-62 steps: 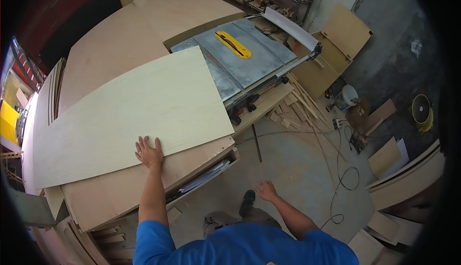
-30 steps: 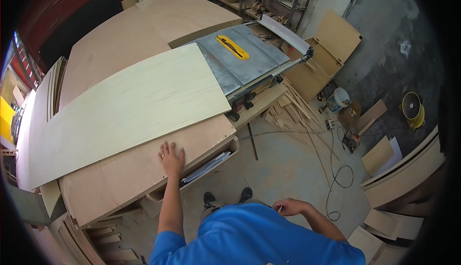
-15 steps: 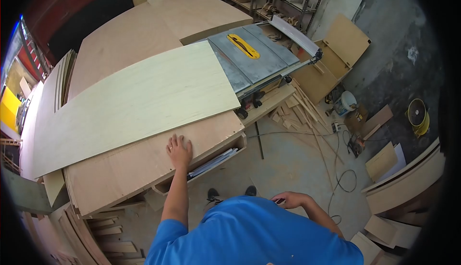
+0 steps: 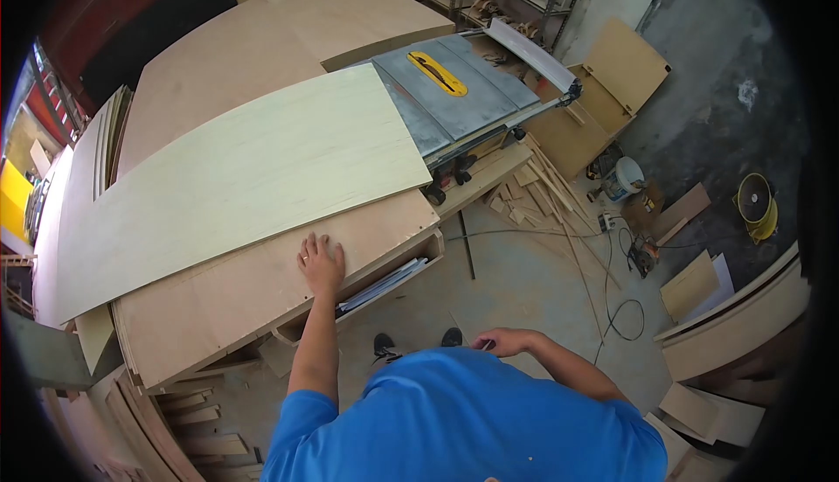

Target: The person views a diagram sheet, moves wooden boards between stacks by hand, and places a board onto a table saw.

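My left hand [image 4: 322, 265] lies palm down, fingers a little apart, on the brown wooden bench top [image 4: 218, 303]. Just beyond its fingertips runs the near edge of a long pale plywood sheet [image 4: 253, 167], which overlaps the bench. Below the hand, an open compartment under the top holds papers [image 4: 384, 286]. Close to the front of my blue shirt, my right hand [image 4: 511, 342] is closed around a small dark object [image 4: 487, 344], mostly hidden by the fingers and too small to name.
A table saw [image 4: 476, 89] with a yellow throat plate [image 4: 437, 74] adjoins the plywood. Larger brown panels [image 4: 227, 71] lie behind. On the floor to the right are wood offcuts [image 4: 542, 198], a trailing cable [image 4: 622, 303], a white bucket [image 4: 624, 178] and a yellow fan [image 4: 757, 207].
My right hand has shifted left along the front of my shirt, with the dark object still in it. The left hand stays on the bench top. The view has shifted slightly.
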Motion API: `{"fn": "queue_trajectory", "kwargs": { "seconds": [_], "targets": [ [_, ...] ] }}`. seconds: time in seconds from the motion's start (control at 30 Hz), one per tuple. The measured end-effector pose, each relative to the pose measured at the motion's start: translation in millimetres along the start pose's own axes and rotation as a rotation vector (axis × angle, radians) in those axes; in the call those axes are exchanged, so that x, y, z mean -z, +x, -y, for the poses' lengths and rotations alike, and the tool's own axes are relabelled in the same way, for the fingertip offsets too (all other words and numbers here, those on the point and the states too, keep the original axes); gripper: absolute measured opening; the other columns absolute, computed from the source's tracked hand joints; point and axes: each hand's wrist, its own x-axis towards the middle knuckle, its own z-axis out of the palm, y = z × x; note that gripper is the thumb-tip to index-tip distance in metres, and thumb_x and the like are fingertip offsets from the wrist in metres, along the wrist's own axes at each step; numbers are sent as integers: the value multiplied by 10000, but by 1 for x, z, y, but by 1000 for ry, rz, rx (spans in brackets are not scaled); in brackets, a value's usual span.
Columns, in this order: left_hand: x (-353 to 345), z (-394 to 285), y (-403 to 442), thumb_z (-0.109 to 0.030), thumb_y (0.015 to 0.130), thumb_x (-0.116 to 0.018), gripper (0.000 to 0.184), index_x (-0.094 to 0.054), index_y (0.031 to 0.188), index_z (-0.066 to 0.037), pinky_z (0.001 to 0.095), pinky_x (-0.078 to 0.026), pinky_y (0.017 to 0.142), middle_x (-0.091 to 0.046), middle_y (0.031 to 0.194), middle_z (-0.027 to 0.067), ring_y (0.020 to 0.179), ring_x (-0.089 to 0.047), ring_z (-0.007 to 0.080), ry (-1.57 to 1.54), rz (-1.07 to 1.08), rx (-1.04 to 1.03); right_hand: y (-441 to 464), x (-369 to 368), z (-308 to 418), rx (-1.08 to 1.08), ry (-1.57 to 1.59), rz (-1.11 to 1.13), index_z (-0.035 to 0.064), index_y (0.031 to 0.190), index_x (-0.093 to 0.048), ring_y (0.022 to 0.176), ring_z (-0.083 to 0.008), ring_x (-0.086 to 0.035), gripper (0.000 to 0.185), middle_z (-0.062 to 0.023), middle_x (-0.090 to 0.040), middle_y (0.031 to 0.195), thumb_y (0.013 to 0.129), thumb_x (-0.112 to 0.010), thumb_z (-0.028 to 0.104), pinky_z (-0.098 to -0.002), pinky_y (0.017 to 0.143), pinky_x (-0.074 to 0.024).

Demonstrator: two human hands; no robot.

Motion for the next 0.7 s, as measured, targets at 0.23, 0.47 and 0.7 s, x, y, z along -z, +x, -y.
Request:
{"fn": "queue_trajectory", "kwargs": {
  "seconds": [0.23, 0.47, 0.7],
  "targets": [
    [0, -3, 1, -387, 928, -605, 426, -607, 1281, -149, 549, -240, 1172, -470, 1498, 128, 1430, -369, 327, -2, -3, 10, -27, -11, 31, 57, -293, -180, 90, 1351, -542, 1188, -311, -601, 602, -158, -618, 1286, 816, -783, 224, -424, 970, -516],
    [3, -4, 0, -382, 932, -601, 427, -604, 1289, -148, 538, -231, 1178, -467, 1501, 129, 1430, -370, 325, -19, 12, 7, -14, -8, 31, -110, -506, -105, 114, 1263, -546, 1150, -339, -608, 538, -128, -631, 1226, 790, -776, 228, -450, 921, -509],
    [-1, -2, 1, -382, 933, -602, 432, -599, 1295, -145, 535, -242, 1177, -468, 1502, 129, 1434, -368, 319, 7, 19, 26, -15, -10, 42, -1, -631, -174, 142, 1259, -528, 1114, -326, -624, 473, -120, -636, 1177, 831, -717, 211, -451, 871, -510]
  ]
}}
